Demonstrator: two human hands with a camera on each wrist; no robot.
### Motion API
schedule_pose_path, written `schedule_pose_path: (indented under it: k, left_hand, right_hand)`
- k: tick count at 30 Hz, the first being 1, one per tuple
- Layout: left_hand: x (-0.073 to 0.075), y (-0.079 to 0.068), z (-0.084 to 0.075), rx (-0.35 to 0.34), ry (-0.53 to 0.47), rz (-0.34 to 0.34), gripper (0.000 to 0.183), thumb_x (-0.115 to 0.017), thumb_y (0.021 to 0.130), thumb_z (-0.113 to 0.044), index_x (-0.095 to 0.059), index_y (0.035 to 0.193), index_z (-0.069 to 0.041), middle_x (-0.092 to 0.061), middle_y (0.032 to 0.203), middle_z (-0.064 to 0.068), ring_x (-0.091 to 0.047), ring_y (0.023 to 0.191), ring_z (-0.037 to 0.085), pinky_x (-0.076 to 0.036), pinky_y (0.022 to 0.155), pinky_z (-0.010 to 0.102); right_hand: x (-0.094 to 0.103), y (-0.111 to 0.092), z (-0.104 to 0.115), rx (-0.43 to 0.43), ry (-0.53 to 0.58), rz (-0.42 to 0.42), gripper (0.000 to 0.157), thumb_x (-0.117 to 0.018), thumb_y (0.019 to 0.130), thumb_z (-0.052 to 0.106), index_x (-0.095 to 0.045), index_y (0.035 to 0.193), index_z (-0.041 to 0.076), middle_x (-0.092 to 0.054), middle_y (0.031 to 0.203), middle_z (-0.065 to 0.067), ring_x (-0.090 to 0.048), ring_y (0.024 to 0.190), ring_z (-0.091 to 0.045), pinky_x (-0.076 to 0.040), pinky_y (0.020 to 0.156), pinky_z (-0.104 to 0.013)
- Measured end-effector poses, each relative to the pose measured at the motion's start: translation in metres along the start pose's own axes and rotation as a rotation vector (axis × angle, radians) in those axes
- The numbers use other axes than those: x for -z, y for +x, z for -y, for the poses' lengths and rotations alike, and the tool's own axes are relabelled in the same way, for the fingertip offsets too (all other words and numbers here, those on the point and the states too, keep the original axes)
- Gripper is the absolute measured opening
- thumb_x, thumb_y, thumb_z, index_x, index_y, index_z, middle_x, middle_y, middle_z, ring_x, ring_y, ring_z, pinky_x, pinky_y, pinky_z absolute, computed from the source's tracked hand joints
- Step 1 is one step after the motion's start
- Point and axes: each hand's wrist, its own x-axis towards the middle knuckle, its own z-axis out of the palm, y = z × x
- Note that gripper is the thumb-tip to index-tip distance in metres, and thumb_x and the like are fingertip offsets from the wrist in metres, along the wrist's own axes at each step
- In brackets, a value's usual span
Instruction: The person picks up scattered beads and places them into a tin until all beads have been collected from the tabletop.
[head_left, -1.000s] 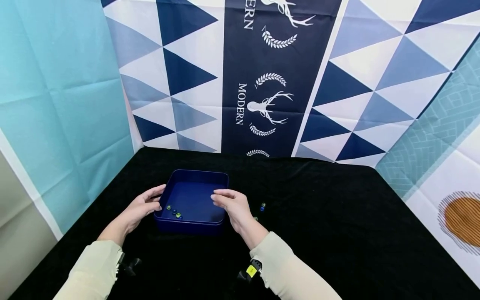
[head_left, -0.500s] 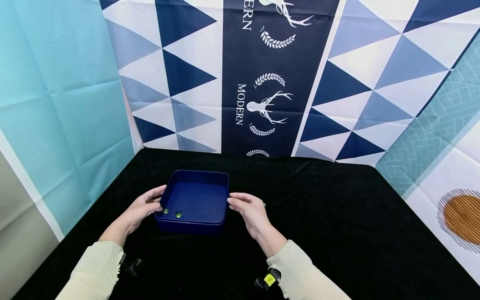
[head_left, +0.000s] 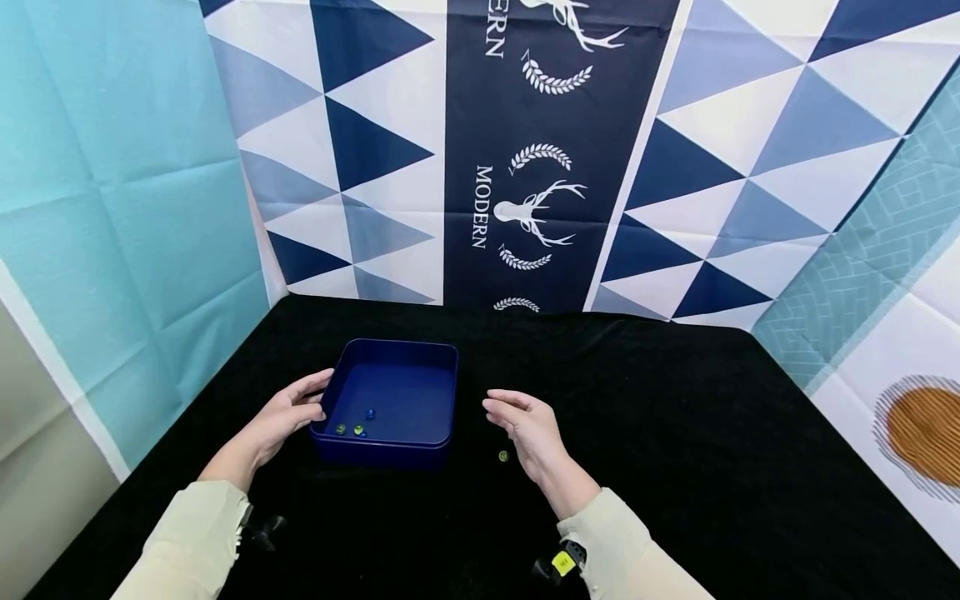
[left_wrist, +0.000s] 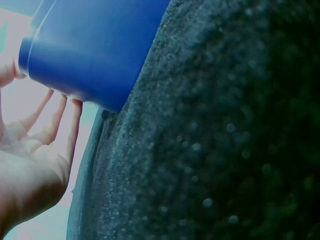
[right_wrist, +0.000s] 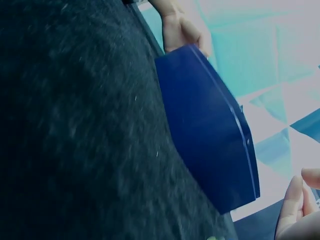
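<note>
In the head view, your left hand [head_left: 277, 419] grips the blue box [head_left: 403, 385], and a loose marble [head_left: 503, 456] lies just left of your right hand [head_left: 531, 435]. In the left wrist view, your fingers [left_wrist: 74, 120] touch the box. In the right wrist view, it stands apart from your right hand, whose grasp I cannot tell.
</note>
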Motion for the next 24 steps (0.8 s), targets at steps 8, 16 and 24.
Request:
schedule_pose_path:
  k: [8,16,24]
  left_hand:
    - [-0.001,0.001,0.001,0.010,-0.015,-0.003,0.073,-0.053,0.081,0.003,-0.022,0.147,-0.003,-0.021,0.147,0.024,-0.021,0.132,0.039,-0.028,0.098,0.046]
    - [0.000,0.002,0.001,0.011,-0.025,-0.003,0.073,-0.052,0.081,0.003,-0.022,0.147,-0.003,-0.020,0.148,0.024,-0.020,0.132,0.039,-0.026,0.099,0.048]
    - [0.001,0.002,-0.001,0.026,-0.019,-0.007,0.074,-0.053,0.080,0.002,-0.023,0.147,-0.004,-0.021,0.148,0.023,-0.020,0.132,0.039,-0.026,0.100,0.050]
  right_hand:
    - [0.022,0.005,0.003,-0.013,0.004,-0.038,0.026,-0.064,0.079,-0.009,-0.062,0.104,-0.014,-0.065,0.091,-0.006,-0.063,0.078,-0.014,-0.050,0.076,-0.027]
    - [0.039,0.012,0.006,-0.035,-0.020,-0.046,0.026,-0.063,0.079,-0.009,-0.063,0.106,-0.011,-0.061,0.108,-0.015,-0.063,0.083,-0.014,-0.049,0.080,-0.028]
    - [0.057,0.019,0.007,-0.062,-0.063,-0.031,0.032,-0.063,0.081,-0.007,-0.059,0.112,-0.013,-0.058,0.114,-0.016,-0.064,0.082,-0.012,-0.047,0.081,-0.025]
